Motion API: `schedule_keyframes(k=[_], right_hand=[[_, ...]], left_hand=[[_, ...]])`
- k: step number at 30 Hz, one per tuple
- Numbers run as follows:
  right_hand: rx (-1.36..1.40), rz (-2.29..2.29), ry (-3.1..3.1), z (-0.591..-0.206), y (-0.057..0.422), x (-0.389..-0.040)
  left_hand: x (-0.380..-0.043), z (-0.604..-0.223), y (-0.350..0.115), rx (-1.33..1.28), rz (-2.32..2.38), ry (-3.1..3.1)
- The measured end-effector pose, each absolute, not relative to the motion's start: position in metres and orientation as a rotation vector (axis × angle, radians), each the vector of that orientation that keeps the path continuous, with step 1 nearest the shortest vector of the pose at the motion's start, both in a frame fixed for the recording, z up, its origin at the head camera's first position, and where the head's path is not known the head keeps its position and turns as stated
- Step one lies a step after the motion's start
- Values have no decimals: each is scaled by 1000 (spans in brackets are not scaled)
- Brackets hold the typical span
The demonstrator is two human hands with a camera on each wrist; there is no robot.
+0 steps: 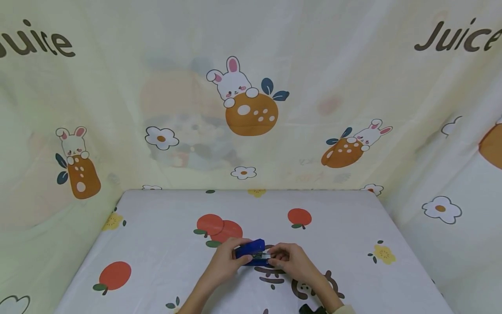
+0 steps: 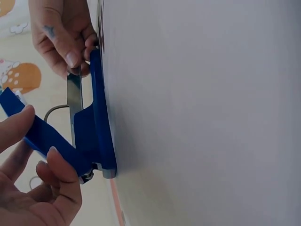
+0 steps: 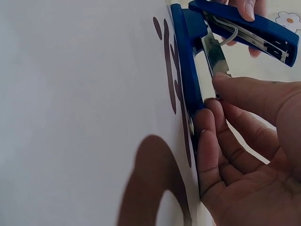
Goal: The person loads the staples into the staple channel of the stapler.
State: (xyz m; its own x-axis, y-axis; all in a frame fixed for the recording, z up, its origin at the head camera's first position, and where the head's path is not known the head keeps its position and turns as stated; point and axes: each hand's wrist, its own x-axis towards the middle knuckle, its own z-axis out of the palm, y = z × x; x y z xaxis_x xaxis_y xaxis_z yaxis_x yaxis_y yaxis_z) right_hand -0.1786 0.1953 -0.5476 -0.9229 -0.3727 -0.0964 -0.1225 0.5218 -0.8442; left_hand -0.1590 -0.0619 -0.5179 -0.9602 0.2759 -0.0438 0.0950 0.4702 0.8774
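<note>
A blue stapler (image 1: 250,247) lies on the table with its top cover swung up from its base. My left hand (image 1: 227,261) grips the raised cover (image 2: 49,139) near the hinge, thumb on one side and fingers on the other. Between cover and base runs the metal staple magazine (image 2: 74,96), and a curved metal spring (image 2: 56,109) arches from it to the cover. My right hand (image 1: 292,260) pinches the magazine's front end with thumb and fingers, while its lower fingers touch the front of the blue base (image 3: 186,66). Whether staples lie in the magazine cannot be told.
A white cloth (image 1: 157,235) printed with fruit and flowers covers the table. At its front edge, beside the right forearm, lies a partly cut-off black object (image 1: 311,309). A printed curtain (image 1: 313,56) stands behind and along both sides.
</note>
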Motion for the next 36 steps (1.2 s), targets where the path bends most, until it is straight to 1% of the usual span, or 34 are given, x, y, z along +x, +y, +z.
schedule_keyframes(k=[15, 25, 36], right_hand=[[-420, -1353, 2510, -549, 196, -178], [-404, -1363, 2512, -548, 195, -178], [-423, -1370, 2506, -549, 194, -178]], left_hand=[[-160, -518, -56, 395, 1435, 2615], [-162, -523, -53, 419, 1371, 2665], [-159, -521, -47, 431, 1270, 2765]])
